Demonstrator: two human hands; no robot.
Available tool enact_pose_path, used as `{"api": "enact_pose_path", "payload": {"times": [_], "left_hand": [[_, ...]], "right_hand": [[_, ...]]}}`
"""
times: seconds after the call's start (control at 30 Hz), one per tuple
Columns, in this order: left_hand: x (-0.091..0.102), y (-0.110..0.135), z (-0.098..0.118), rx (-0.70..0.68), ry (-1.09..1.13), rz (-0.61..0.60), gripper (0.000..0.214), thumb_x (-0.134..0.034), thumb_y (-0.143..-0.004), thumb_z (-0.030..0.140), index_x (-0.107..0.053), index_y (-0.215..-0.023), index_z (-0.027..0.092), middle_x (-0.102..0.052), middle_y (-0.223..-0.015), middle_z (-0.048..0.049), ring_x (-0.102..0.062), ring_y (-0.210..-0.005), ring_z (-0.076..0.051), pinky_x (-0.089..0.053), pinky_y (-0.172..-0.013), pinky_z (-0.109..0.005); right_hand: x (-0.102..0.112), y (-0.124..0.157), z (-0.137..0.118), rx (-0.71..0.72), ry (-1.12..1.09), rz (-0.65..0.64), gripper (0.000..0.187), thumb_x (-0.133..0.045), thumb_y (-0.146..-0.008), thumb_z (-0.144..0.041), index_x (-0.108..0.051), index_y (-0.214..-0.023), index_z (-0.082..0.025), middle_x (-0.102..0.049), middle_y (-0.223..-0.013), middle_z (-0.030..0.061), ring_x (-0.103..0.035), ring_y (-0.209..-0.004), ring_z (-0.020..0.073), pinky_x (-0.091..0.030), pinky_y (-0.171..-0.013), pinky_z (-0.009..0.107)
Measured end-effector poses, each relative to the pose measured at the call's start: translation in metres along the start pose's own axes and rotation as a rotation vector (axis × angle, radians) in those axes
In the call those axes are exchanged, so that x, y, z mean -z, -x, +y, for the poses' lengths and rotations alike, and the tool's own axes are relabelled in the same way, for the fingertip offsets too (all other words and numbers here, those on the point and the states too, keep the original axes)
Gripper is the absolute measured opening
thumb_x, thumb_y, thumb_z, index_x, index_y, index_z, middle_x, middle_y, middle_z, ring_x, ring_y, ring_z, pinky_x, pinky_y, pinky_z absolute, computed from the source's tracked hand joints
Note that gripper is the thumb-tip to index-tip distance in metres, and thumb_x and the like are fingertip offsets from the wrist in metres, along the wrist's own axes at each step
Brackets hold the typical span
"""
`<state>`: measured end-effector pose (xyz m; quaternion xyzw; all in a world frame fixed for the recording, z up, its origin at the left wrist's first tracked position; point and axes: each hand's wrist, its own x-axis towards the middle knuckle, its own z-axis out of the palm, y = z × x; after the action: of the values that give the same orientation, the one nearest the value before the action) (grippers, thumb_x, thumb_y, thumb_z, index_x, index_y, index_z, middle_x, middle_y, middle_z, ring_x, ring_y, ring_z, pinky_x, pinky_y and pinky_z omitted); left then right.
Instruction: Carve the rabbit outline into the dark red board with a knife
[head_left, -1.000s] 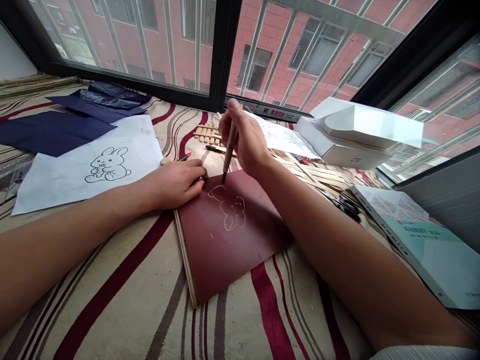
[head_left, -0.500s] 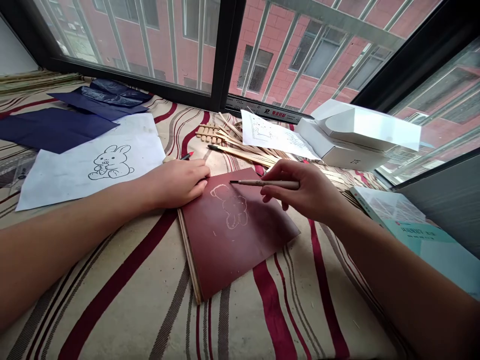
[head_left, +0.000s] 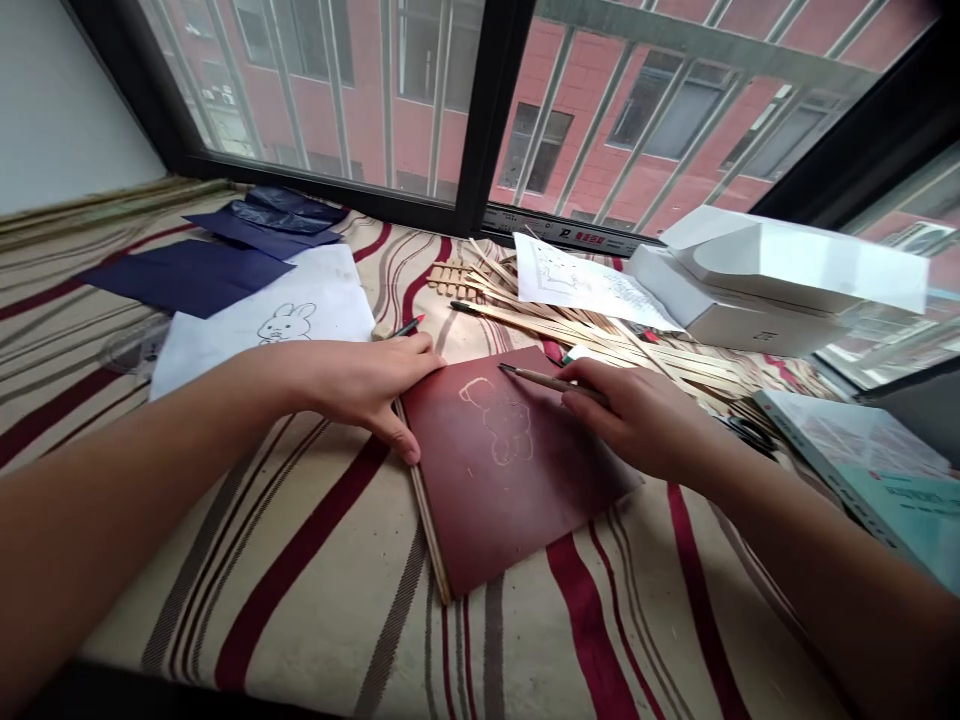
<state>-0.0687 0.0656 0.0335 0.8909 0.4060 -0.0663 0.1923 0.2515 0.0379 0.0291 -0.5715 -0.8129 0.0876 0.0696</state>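
A reddish-brown board (head_left: 487, 525) with pale plywood-like edges lies on the striped cloth, a rabbit outline (head_left: 510, 430) cut into its face in light lines. My left hand (head_left: 360, 385) holds the board at its upper left, thumb on the left edge and fingers by the far corner. In my right hand (head_left: 630, 410) is a slim carving tool (head_left: 551, 381) with a wooden handle and dark tip. Its tip is at the board's far part, right of a pale loop by the rabbit's ear. A paper with a rabbit drawing (head_left: 337, 290) lies partly hidden behind my left forearm.
Dark blue sheets (head_left: 195, 275) lie at the far left. Beyond the board are wooden strips (head_left: 525, 320), a printed paper (head_left: 566, 275) and a white box (head_left: 757, 315). Black-handled scissors (head_left: 752, 434) and a book (head_left: 885, 480) are at right. A window frame (head_left: 480, 150) borders the back.
The view has shifted, so everything appears further right. My left thumb has moved down along the board's left edge, away from the fingers. The carving tool is now more tilted, its handle lower.
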Motion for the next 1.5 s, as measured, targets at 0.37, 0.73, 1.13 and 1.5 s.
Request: {"api": "enact_pose_path", "payload": {"times": [0.37,0.73,1.13,1.5], "left_hand": [[-0.003,-0.002,0.006,0.047,-0.009,-0.013,0.104,-0.085,-0.069,0.07,-0.049,-0.154,0.021,-0.057,-0.144,-0.016,-0.063,-0.129,-0.034,-0.053,-0.102,-0.037],[-0.027,-0.003,0.039,0.049,-0.067,0.151,0.114,-0.068,-0.085,0.081,-0.024,-0.17,0.018,-0.05,-0.165,-0.0276,-0.067,-0.133,-0.041,-0.053,-0.099,-0.04],[-0.015,0.001,0.028,-0.334,0.291,-0.074,0.055,-0.063,-0.095,0.029,-0.058,-0.149,0.026,-0.079,-0.103,-0.0035,-0.072,-0.087,-0.019,-0.054,-0.076,-0.027],[-0.024,-0.003,0.038,-0.421,0.222,0.134,0.025,-0.052,-0.104,0.037,-0.069,-0.119,0.025,-0.077,-0.104,-0.0038,-0.07,-0.089,-0.018,-0.053,-0.081,-0.03]], "right_hand": [[-0.016,-0.003,0.025,-0.163,-0.221,0.02,0.028,-0.043,-0.102,-0.051,-0.054,-0.093,-0.026,-0.064,-0.078,0.0048,-0.059,-0.069,0.0257,-0.042,-0.063,0.037],[-0.001,-0.077,0.014,0.084,0.098,0.099,0.03,-0.037,-0.107,-0.04,-0.053,-0.123,-0.019,-0.077,-0.109,0.0233,-0.07,-0.091,0.0379,-0.043,-0.075,0.04],[-0.026,-0.138,-0.008,0.456,-0.061,0.001,0.025,-0.044,-0.108,-0.041,-0.056,-0.119,-0.022,-0.077,-0.119,0.0144,-0.067,-0.094,0.0285,-0.043,-0.083,0.036],[-0.037,-0.135,-0.051,0.548,-0.242,-0.005,0.016,-0.058,-0.106,-0.04,-0.051,-0.101,-0.026,-0.071,-0.092,0.0028,-0.054,-0.077,0.0217,-0.038,-0.076,0.032]]}}
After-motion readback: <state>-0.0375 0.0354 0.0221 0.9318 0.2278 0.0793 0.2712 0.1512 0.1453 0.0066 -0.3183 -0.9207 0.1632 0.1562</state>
